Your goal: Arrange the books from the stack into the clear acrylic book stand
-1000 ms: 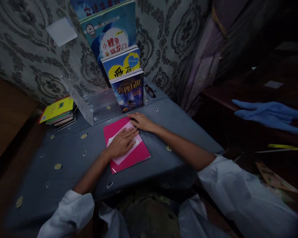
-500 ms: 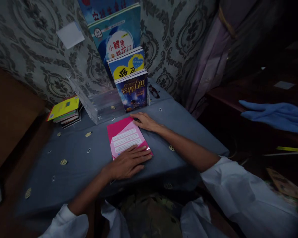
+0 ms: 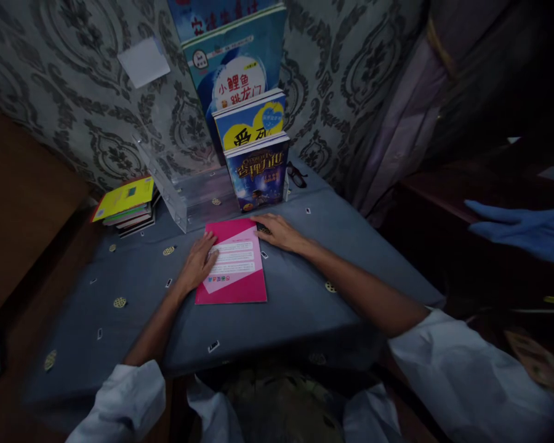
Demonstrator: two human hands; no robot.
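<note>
A pink book (image 3: 240,291) lies flat on the blue tablecloth, its printed cover facing up. My left hand (image 3: 197,261) rests on its left edge, fingers stretched over the upper left part. At the upper right corner, my right hand (image 3: 279,234) touches the book with its fingertips, the fingers extended and the palm down on the cloth. Just beyond the book stands a clear acrylic rack (image 3: 178,206). Upright in its right side is a stepped row of books, with a dark blue book (image 3: 261,175) in front and a yellow and blue book (image 3: 249,123) behind it.
A small stack of books with a yellow top cover (image 3: 128,200) sits left of the rack. Glasses (image 3: 297,176) lie right of the upright books. A blue glove (image 3: 526,231) is at the far right, off the table. Patterned wallpaper (image 3: 351,61) backs the table.
My left hand has moved from the book's near edge to its left edge. The book now lies straighter. My right hand stays near the upper right corner. The view has shifted slightly.
</note>
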